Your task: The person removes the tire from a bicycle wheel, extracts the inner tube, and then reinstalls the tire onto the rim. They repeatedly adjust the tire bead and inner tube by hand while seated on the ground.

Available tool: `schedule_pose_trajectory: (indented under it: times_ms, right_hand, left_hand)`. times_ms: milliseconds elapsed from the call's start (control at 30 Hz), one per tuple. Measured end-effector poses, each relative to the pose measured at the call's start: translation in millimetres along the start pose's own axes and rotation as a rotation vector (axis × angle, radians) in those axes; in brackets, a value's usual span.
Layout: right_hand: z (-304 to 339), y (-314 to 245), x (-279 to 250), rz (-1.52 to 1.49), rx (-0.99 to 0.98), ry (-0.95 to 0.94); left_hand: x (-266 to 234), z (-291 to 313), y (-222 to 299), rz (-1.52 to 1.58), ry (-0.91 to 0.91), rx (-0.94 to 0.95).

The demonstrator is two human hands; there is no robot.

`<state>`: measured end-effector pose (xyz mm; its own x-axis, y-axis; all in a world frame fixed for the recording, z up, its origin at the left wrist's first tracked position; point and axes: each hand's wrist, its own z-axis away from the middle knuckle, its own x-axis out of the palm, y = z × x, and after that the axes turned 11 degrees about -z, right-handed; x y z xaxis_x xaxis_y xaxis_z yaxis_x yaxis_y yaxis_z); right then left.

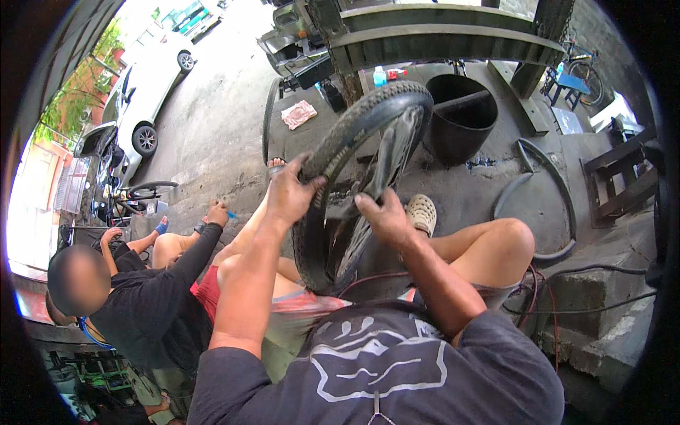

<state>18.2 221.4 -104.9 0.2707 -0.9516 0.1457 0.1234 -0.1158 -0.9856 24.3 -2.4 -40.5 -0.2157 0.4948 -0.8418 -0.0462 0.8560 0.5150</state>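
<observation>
hands (288,193) grip black tyre (337,133); pale sidewall lettering (341,164)

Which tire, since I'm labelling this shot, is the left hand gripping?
The knobby black tire raised in the left hand; the tires on the white car and the parked bicycle aren't held.

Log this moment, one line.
Left hand: grips bicycle tire, left side | right hand: holds its right side | nearby: black bin, pink cloth

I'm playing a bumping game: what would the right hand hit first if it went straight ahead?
Probably the left side of the tyre, since the right hand points up-left across the tyre's opening; depth is unclear, though.
</observation>
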Motion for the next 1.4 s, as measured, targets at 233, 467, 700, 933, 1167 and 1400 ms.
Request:
schedule_pose_trajectory:
  times_ms: [233, 467, 700, 933, 1167, 1400]
  right_hand:
    - [-8.2, 7.8, -15.8, -0.139, -0.005, 0.136]
    - [-2.5, -12.8, -13.6, -0.349, -0.086, -0.210]
    - [-13.3, -9.0, -12.4, -0.381, -0.064, -0.177]
    - [-21.6, -8.8, -22.5, -0.433, 0.007, -0.186]
    - [-9.2, -18.8, -14.9, -0.167, 0.003, -0.168]
    - [15.0, 2.5, -13.7, -0.351, -0.040, -0.144]
  left_hand:
    - [-14.2, 6.5, 20.6, 0.567, -0.491, -0.162]
    - [12.2, 75.5, -1.9, 0.800, -0.380, -0.314]
    - [-1.6, 68.7, 7.6, 1.107, -0.685, -0.339]
    - [20.3, 87.4, 11.4, 0.935, -0.451, -0.305]
    - [31.0, 84.7, 28.8, 0.100, 0.155, -0.107]
    - [63.5, 27.0, -55.5, -0.138, 0.065, -0.129]
